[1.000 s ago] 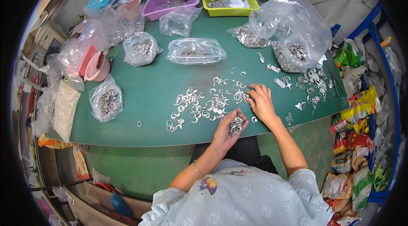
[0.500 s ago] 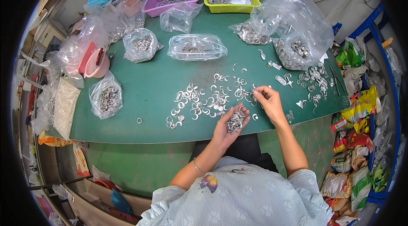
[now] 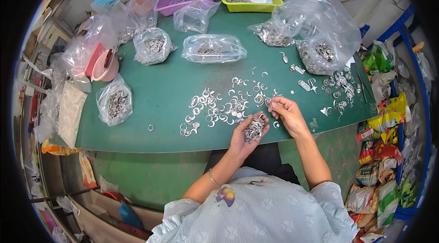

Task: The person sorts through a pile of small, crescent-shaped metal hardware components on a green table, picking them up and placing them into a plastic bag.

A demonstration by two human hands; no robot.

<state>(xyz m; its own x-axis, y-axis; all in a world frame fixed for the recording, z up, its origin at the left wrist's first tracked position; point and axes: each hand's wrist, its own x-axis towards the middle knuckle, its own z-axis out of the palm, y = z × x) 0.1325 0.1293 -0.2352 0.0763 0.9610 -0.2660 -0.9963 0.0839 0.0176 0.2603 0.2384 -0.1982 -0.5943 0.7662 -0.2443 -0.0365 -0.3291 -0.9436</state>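
My left hand (image 3: 241,140) is turned palm up and cupped around a heap of small silvery crescent-shaped metal pieces (image 3: 254,129). Just to its right, my right hand (image 3: 289,113) has its thumb and fingers pinched together at the right edge of a loose scatter. A bit of silver shows by those fingertips, too small to tell whether it is gripped or lying behind them. The scatter of crescent and ring-shaped metal pieces (image 3: 211,100) spreads across the green tabletop (image 3: 160,92) in front of both hands.
Clear plastic bags of metal parts stand at left (image 3: 115,104), middle (image 3: 213,49) and right (image 3: 316,58). Mixed metal charms (image 3: 340,88) and tweezers (image 3: 362,83) lie at right. Behind are a purple basin (image 3: 167,10) and a yellow-green basin (image 3: 249,7). A pink cup (image 3: 104,70) stands left.
My right hand has come slightly down and left, nearer my left hand. A small round piece now shows on the table above it. The left hand stays with its heap.
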